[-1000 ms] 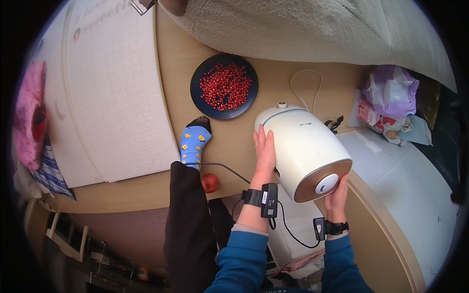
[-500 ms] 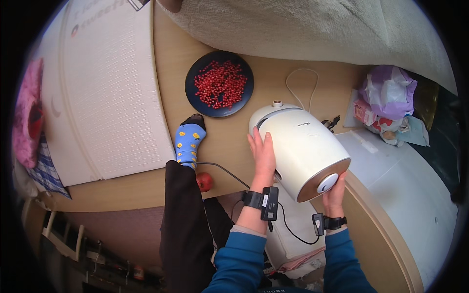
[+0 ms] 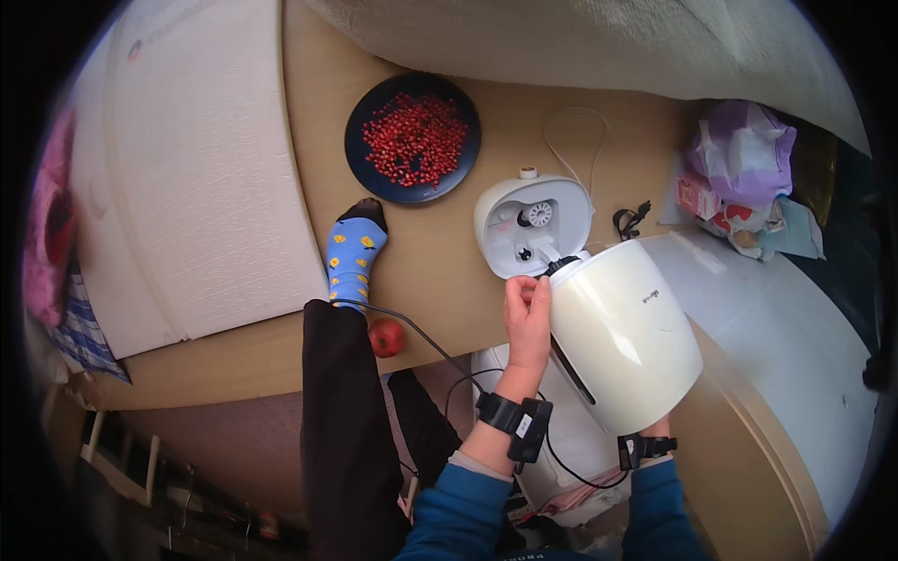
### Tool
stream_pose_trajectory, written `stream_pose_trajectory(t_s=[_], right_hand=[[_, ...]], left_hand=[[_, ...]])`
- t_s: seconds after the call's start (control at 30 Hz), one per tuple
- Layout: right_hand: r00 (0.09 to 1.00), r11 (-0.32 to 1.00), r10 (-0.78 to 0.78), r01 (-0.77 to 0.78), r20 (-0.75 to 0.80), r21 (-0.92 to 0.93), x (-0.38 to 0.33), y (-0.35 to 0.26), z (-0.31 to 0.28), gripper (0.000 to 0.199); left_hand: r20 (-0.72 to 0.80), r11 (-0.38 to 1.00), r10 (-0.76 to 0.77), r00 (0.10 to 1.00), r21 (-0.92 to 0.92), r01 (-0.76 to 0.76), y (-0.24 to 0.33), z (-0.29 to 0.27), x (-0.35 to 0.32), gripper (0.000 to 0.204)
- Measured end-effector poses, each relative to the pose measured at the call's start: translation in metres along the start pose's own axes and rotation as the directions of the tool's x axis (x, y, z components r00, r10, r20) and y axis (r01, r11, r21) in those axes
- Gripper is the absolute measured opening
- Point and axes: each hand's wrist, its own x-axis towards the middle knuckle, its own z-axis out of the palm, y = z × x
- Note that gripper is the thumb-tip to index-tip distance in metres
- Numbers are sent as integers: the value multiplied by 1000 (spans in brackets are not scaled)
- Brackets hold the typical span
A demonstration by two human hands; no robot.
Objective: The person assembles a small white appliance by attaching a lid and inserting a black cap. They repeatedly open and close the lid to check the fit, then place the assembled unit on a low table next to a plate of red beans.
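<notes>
A humidifier is in two parts. Its white water tank (image 3: 622,341) is tilted, lifted off the base, with its lower end toward the upper left. The base (image 3: 486,220) stands on the table, its inside showing a small white ribbed disc (image 3: 539,215). My left hand (image 3: 529,318) has its fingers curled at the tank's rim, beside a black cap (image 3: 561,265); the exact fingertip contact is hard to make out. My right hand (image 3: 662,427) bears the tank's other end from beneath, its fingers hidden behind it.
A dark plate (image 3: 358,168) of red pomegranate seeds (image 3: 416,140) stands beyond my socked foot (image 3: 354,252). A red fruit (image 3: 385,338) lies near the table edge. Left is a white foam board (image 3: 187,178); right, plastic bags (image 3: 744,154). A cable (image 3: 599,126) runs behind the base.
The water tank has come away from the base, toward the lower right, exposing the base's inside. My left hand has moved to the tank's lower rim; my right hand has gone beneath the tank.
</notes>
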Motion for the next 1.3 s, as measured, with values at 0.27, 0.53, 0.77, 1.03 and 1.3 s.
stream_pose_trajectory(t_s=[0.27,0.53,0.77,1.03,1.3], right_hand=[[999,997,50,-49,11,-54,-20,43,-71,61],[999,998,18,-20,-48,-52,-5,62,-92,61],[996,998,5,-10,-86,-56,9,71,-89,60],[994,998,10,-17,-107,-66,19,69,-84,60],[993,997,13,-21,-114,-71,27,64,-80,60]], left_hand=[[359,980,-183,915,-10,200,0,-18,-19,33],[454,982,-88,886,-109,154,-5,-45,-16,31],[594,972,-31,804,-169,162,3,-43,-20,44],[616,958,-47,786,-196,210,12,-37,-18,50],[656,990,136,742,-121,-75,20,-40,-5,37]])
